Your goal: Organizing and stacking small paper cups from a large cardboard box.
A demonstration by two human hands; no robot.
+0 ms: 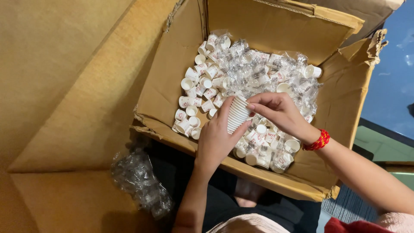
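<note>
Holding a stack of small white paper cups (238, 114) over the open cardboard box (172, 64), I have my left hand (217, 138) wrapped around its near, lower end, thumb on the left side and fingers curled round the right. The stack lies tilted, its long axis running from near-left, inside my palm, up toward far-right, and its free end points at my right hand (278, 113). That hand comes in from the right, fingertips pinched together at the top end of the stack and touching it. A red beaded bracelet (318, 140) sits on my right wrist. Beneath both hands the box is filled with loose white cups (194, 97) with red print, lying every way, mixed with clear plastic wrap (254, 73). More crumpled clear plastic (138, 177) lies outside the box, near-left, by my lap.
</note>
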